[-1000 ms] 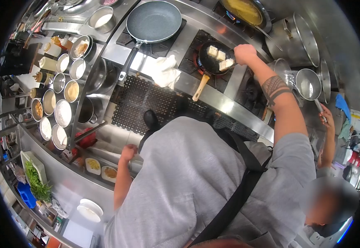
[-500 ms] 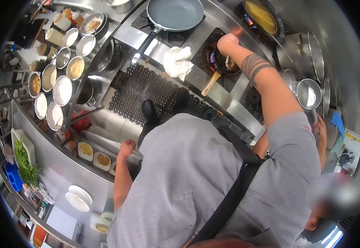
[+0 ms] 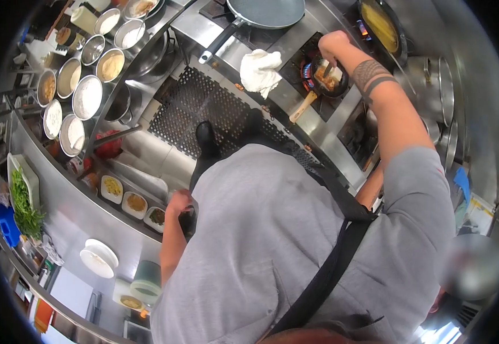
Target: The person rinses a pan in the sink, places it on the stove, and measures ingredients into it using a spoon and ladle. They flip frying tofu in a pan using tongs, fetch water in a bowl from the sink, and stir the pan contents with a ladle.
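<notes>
My right hand (image 3: pixel 334 46) reaches out over a small frying pan (image 3: pixel 343 90) on a lit burner. Its fingers are closed round a utensil (image 3: pixel 328 68) whose kind I cannot make out; it dips toward browned food (image 3: pixel 324 80) with something white beside it. The pan's wooden handle (image 3: pixel 304 107) points back toward me, untouched. My left hand (image 3: pixel 179 202) hangs low at my side with its fingers curled in. No object shows in it, and its palm is turned from view. Nearest to it are small white tubs (image 3: pixel 154 218) of ingredients.
A large grey frying pan (image 3: pixel 266 12) and a white cloth (image 3: pixel 260 71) lie on the stove. Beyond, a dark pan (image 3: pixel 380 27) holds yellow food over flame. Metal bowls (image 3: pixel 87 97) line the left shelf. Another person's forearm (image 3: pixel 371 188) is close at my right.
The view has shifted, and more of the small pan and its food shows below my right hand. The co-worker's hand with a metal pan at right is out of sight.
</notes>
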`<state>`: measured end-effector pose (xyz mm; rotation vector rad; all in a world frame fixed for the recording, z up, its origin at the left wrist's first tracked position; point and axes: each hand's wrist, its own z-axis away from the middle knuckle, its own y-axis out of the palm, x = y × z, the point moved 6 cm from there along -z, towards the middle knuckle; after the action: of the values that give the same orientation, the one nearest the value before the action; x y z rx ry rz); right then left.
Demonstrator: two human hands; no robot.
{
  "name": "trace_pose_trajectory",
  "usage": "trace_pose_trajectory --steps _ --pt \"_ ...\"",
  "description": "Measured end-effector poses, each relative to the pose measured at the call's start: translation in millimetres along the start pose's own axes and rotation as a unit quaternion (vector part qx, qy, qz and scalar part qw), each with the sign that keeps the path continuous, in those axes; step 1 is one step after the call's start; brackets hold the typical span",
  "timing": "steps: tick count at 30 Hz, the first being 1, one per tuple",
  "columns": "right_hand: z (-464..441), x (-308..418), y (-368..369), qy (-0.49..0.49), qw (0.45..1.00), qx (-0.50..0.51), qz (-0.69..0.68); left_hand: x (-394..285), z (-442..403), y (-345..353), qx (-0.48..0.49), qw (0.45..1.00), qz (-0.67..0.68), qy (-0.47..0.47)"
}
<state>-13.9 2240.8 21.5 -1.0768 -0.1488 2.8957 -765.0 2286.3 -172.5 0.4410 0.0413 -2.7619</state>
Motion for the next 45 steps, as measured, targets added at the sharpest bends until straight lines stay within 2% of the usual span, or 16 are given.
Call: trace_pose_trajectory --steps 2,3,5,6,7,10,13,14,16,19,24,26,34,36,41,45 --pt "-4.3 -37.3 13.7 0.075 0.994 -0.004 -0.078 -7.8 -3.5 -3.8 -0.017 1.0 0.01 0.002" --pt "37.2 -50.7 9.7 0.033 0.992 -0.054 -0.108 -13.6 -2.6 -7.9 -0.013 1.0 -0.001 -0.009" --pt "64.2 -83.3 26.5 0.032 0.977 -0.133 -0.162 -27.8 -4.5 -17.3 -0.006 0.999 -0.037 -0.008" --pt "110.4 -98.2 27.6 0.037 0.966 -0.151 -0.208 -33.8 -6.6 -20.3 0.001 0.998 -0.062 -0.011" --pt "119.1 -107.9 38.5 0.045 0.963 -0.15 -0.218 -36.0 -9.6 -25.8 -0.024 0.999 -0.03 -0.001" --pt "129.9 -139.2 92.6 0.121 0.925 -0.168 -0.319 -52.0 -19.6 -41.5 -0.006 0.997 -0.074 0.021" --pt "119.7 -125.5 142.1 0.159 0.875 -0.238 -0.391 -64.7 -35.0 -58.0 -0.01 0.997 -0.07 0.042" --pt "103.8 -115.8 161.7 0.155 0.872 -0.221 -0.407 -73.2 -36.7 -61.1 0.004 0.996 -0.069 0.055" --pt "82.6 -93.6 194.1 0.152 0.859 -0.249 -0.421 -89.5 -35.2 -67.6 -0.015 0.993 -0.096 0.066" --pt "73.2 -67.4 219.4 0.127 0.843 -0.247 -0.461 -101.7 -32.9 -74.0 -0.021 0.995 -0.062 0.072" --pt "42.9 -57.8 238.4 0.13 0.832 -0.291 -0.454 -120.0 -13.5 -69.1 -0.023 0.991 -0.106 0.074" --pt "31.2 -58.4 235.5 0.102 0.858 -0.285 -0.415 -123.9 -4.6 -63.6 -0.032 0.99 -0.124 0.065" --pt "-13.0 -57.2 231.2 0.075 0.881 -0.268 -0.383 -122.2 13.5 -39.7 -0.057 0.989 -0.13 0.046" --pt "-12.8 -56.3 231.3 0.061 0.885 -0.255 -0.385 -124.5 15.8 -35.6 -0.062 0.976 -0.194 0.077" --pt "16.5 -66.4 212.8 0.051 0.881 -0.321 -0.343 -107.5 1.8 -30.6 -0.063 0.976 -0.181 0.099" --pt "32.5 -73.2 189.6 0.056 0.906 -0.302 -0.292 -110.3 -5.0 -27.4 -0.038 0.979 -0.176 0.093"
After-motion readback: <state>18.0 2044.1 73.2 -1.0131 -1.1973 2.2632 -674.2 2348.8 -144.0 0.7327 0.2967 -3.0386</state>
